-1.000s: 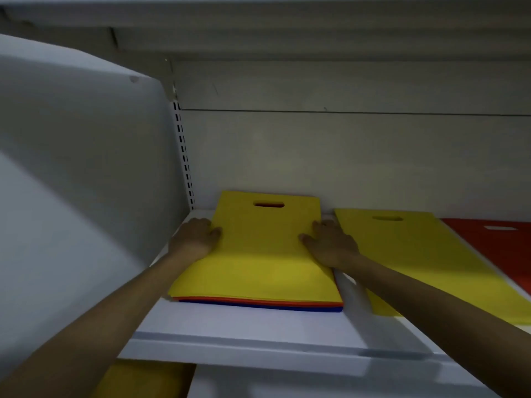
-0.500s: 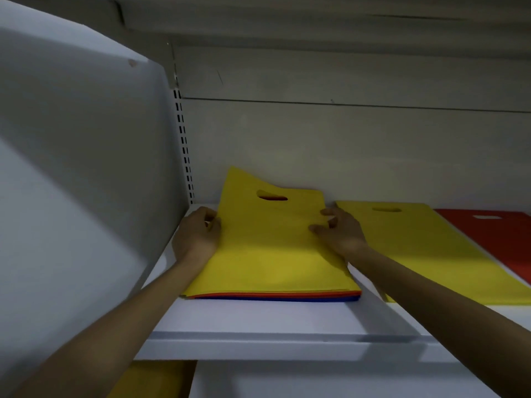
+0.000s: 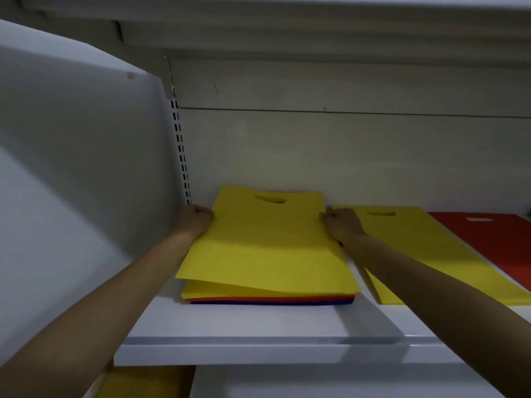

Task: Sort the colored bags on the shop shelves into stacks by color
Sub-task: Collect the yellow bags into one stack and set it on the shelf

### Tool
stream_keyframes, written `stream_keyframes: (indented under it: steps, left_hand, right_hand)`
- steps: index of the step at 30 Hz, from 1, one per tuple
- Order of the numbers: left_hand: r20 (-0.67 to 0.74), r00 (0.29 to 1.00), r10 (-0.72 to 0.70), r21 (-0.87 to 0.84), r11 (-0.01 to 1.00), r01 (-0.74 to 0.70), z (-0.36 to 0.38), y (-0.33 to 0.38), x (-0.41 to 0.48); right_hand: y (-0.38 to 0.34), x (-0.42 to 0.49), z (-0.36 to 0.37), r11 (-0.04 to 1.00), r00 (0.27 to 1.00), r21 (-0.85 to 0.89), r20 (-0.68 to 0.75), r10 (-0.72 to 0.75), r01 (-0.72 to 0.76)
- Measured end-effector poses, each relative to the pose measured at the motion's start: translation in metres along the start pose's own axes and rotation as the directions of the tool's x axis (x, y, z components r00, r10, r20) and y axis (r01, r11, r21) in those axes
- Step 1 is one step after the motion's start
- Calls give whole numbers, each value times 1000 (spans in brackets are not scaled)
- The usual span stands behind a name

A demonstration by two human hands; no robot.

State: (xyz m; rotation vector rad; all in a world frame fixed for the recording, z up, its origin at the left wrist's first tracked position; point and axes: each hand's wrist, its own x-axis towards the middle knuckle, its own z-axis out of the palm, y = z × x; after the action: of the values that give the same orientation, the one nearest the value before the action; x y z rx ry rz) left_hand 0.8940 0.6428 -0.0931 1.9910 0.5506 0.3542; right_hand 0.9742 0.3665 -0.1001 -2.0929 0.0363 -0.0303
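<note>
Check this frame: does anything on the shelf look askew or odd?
Yes. The top yellow bag, gripped by the left hand and right hand, sits lifted and skewed over a mixed stack of yellow, orange and blue.

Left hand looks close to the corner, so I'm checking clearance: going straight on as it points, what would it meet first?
Probably the back wall, just behind the left hand gripping the yellow bag; depth is hard to judge.

White shelf (image 3: 258, 326), pale back wall (image 3: 344, 156), slotted upright (image 3: 181, 150), dim light
</note>
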Motion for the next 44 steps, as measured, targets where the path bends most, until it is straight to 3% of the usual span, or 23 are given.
stream_keyframes:
  steps: [3,8,13,17,21,24,27,31,36,39,44]
  left_hand:
    - [37,998,-56,-76,995,58,4,7,-1]
    - [29,996,-81,-195,977,85,22,32,-3]
    - [16,1000,-6,-255,967,10,56,71,-16]
    - [153,987,38,-395,918,26,95,100,-31]
    - [337,938,83,-338,941,38,138,128,-45]
    - [499,858,119,-315,948,51,168,141,-57]
    - [608,785,121,-242,970,37,194,153,-71]
    - [607,789,94,-228,972,60,220,162,-80]
    - [584,812,10,-79,996,45,238,148,-85]
    - [557,830,1,71,996,-49,243,134,-89]
    - [485,874,7,195,974,-115,247,124,-87]
  right_hand:
    - [1,3,-8,995,996,-62,-34,-78,76]
    - [-2,19,-36,998,996,31,-67,-61,63]
    - [3,41,-82,997,994,62,-96,-49,55]
    - [21,55,-130,997,995,75,-103,-16,24]
    - [46,68,-181,995,993,103,-118,8,5]
    - [64,80,-219,993,996,117,-76,43,-34]
    - [78,90,-252,974,987,161,0,163,-161]
    - [93,93,-276,919,941,246,220,257,-309]
    - [117,98,-273,969,927,55,308,214,-242]
    - [130,99,-261,989,961,-135,263,90,-56]
    - [147,104,-245,909,970,-384,231,-74,161]
